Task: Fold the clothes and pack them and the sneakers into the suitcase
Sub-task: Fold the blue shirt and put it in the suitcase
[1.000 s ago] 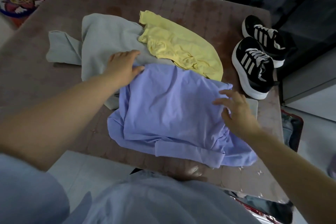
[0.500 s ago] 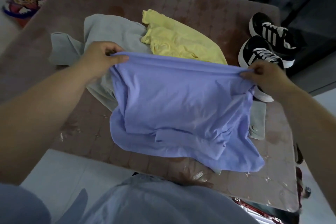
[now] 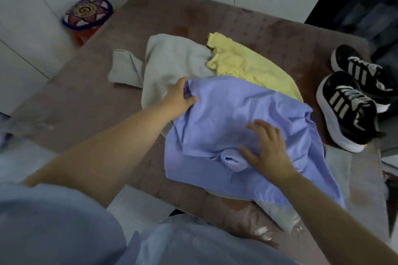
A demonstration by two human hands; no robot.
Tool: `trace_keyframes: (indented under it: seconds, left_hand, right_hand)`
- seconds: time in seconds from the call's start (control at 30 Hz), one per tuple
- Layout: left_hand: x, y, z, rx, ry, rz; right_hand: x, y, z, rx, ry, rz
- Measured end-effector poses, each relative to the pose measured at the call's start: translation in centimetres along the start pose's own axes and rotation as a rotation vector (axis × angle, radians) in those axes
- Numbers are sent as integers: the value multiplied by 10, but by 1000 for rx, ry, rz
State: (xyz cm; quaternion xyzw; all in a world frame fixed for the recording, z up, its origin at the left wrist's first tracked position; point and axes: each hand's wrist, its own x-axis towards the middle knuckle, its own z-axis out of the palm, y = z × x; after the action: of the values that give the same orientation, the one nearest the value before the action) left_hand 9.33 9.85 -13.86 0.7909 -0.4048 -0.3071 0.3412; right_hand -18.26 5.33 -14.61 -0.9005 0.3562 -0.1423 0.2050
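A brown padded table [image 3: 193,17] stands against white cupboard doors, and your work lies on its near half. The purple shirt [image 3: 226,118] is spread there in a loose, rumpled sheet, its near edge draping over the table's rim. Your left hand [image 3: 178,97] pinches its far left corner between thumb and curled fingers; your right hand [image 3: 269,148] lies open on the middle, fingers spread, pressing beside a puckered fold. Judge the cloth thin, light and limp: it will not hold a crease by itself and will likely slide on what lies under it, so take it by corners and hems, pull it taut, and flatten each fold with a palm. Under its far edge lie a yellow top [image 3: 247,64] and a grey garment [image 3: 172,60], both unfolded and probably as soft; the grey looks thicker. To the right, just beside the shirt, sit two black sneakers [image 3: 349,109], stiff enough to lift by the heel or collar. A round patterned object [image 3: 88,12] sits off the table's far left. I cannot make out the suitcase.
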Motion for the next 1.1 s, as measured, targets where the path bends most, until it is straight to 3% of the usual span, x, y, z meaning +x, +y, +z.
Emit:
trace_keyframes:
  seconds: [0.1, 0.2, 0.33, 0.43, 0.6, 0.8, 1.0, 1.1]
  left_hand:
    - [-10, -4, 13, 64, 93, 42]
    - [-16, 1, 19, 153, 146, 24]
    - [-15, 4, 10, 62, 146, 34]
    - [-13, 7, 2, -46, 114, -56]
    - [-8, 15, -6, -175, 138, -213]
    - [-6, 25, -4, -276, 149, -284]
    - [-2, 23, -7, -274, 166, -309]
    - [0, 22, -12, -192, 119, -220]
  right_hand:
    - [-22, -12, 28, -13, -118, -98]
    - [-32, -13, 38, -93, -128, -158]
    - [-36, -12, 43, -218, -119, -222]
    - [-41, -18, 49, -256, -103, -245]
    - [-35, -26, 47, -130, -35, -236]
    - [-42, -45, 25, 60, 125, -416]
    - [-55, -34, 57, -90, -157, -368]
    - [-52, -48, 60, -11, -71, -262]
